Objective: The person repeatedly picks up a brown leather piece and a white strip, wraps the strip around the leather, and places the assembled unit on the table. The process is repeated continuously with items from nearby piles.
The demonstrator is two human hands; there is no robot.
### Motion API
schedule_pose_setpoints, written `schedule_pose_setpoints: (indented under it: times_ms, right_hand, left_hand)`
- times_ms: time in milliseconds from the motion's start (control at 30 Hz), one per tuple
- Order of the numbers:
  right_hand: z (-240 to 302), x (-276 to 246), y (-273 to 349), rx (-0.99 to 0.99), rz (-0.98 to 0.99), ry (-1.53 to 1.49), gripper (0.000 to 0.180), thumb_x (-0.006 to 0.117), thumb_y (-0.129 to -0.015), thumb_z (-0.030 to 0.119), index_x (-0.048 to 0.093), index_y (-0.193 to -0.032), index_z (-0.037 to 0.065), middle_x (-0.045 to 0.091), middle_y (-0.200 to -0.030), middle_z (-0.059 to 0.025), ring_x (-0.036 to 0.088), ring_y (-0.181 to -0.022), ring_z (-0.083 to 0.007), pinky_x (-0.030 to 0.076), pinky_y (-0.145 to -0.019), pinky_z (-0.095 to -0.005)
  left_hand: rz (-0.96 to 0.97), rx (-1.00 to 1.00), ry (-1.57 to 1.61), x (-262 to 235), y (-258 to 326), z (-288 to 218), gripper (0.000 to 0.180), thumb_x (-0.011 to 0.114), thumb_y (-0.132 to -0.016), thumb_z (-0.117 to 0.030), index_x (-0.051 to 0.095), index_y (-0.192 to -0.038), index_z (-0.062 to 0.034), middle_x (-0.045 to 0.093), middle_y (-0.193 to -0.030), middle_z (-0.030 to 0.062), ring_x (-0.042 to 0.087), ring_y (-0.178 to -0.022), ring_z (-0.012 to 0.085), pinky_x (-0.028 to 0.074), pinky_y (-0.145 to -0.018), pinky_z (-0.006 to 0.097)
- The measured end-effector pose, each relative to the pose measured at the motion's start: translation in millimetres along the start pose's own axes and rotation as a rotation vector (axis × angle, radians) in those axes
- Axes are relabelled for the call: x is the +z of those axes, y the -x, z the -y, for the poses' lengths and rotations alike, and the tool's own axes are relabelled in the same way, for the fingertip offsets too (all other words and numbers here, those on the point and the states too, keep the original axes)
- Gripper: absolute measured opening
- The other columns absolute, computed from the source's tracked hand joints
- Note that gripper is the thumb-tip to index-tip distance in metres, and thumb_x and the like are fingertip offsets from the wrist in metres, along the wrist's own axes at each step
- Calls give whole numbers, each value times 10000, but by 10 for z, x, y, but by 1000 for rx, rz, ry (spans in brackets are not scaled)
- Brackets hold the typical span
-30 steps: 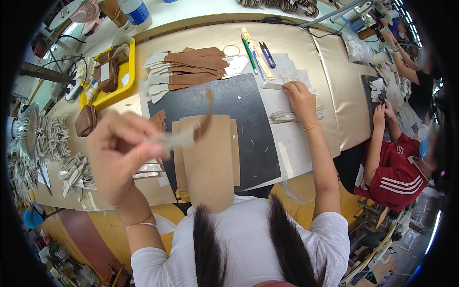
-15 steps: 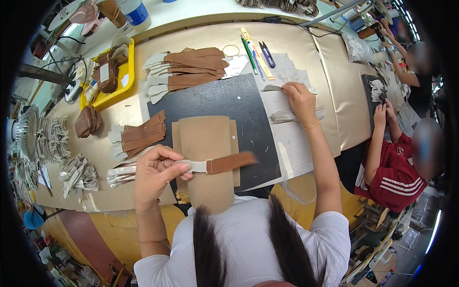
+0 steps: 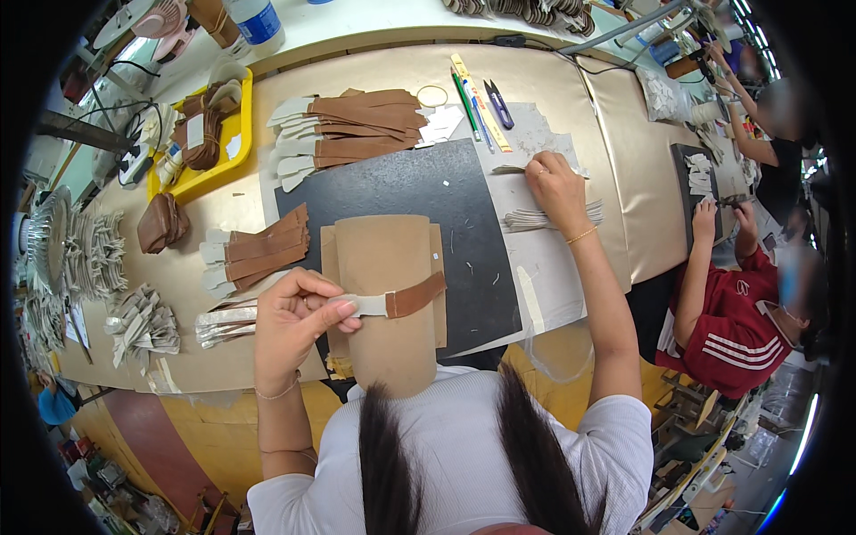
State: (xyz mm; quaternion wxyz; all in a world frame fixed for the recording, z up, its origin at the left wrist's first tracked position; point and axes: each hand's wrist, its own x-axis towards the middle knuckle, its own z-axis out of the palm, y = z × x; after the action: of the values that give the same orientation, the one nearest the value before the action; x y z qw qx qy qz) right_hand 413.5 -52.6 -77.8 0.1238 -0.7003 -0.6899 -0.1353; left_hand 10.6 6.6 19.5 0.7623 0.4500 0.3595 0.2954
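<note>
My left hand (image 3: 299,314) pinches the pale grey end of a brown leather strip (image 3: 415,299). The strip's brown part stretches right and curves up above a tan board (image 3: 385,259). Over on the right, my right hand (image 3: 562,192) has its fingers closed at a thin grey strip (image 3: 510,169). Just below those fingers lies a stack of grey strips (image 3: 539,219). Under the tan board is a black mat (image 3: 473,236). Brown strips with grey ends lie fanned in a far pile (image 3: 357,125) and a smaller left pile (image 3: 263,250).
At the far left, a yellow tray (image 3: 247,116) holds bundled brown pieces. Thread snips (image 3: 497,105), a green pencil (image 3: 465,102) and a yellow ruler (image 3: 481,98) lie beyond the mat. Grey strips are heaped at left (image 3: 143,325). A co-worker in a red shirt (image 3: 727,325) sits at right.
The strip in my left hand was blurred and straighter; its brown end now shows sharply and curves upward. My right hand has barely shifted. The co-worker's hands have moved apart.
</note>
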Motion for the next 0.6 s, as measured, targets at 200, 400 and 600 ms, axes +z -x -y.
schedule_pose_setpoints:
  times_ms: [200, 400, 600]
  right_hand:
    - [15, -12, -45, -20, 28, -6, 87, 634, -751, 51, 560, -786, 80, 604, -896, -20, 606, -869, -198, 518, -597, -333]
    - [-34, 7, -72, -62, -13, -56, 125, 621, -742, 40, 538, -831, 70, 600, -915, -53, 570, -1009, -257, 455, -853, -437]
    - [-66, -42, -137, -25, 113, -82, 134, 613, -723, 50, 525, -816, 88, 589, -864, -37, 537, -1044, -250, 338, -892, -429]
  left_hand:
    - [-21, -4, -5, -12, 13, 12, 140, 659, -797, 103, 553, -871, 51, 619, -806, 131, 673, -678, 187, 564, -596, 253]
    - [-24, 6, -12, -36, 28, 13, 128, 663, -804, 95, 563, -875, 57, 627, -800, 126, 672, -682, 180, 561, -604, 246]
    - [-30, 2, -22, -59, 23, 26, 128, 661, -808, 90, 561, -878, 52, 626, -788, 121, 668, -675, 171, 553, -595, 237]
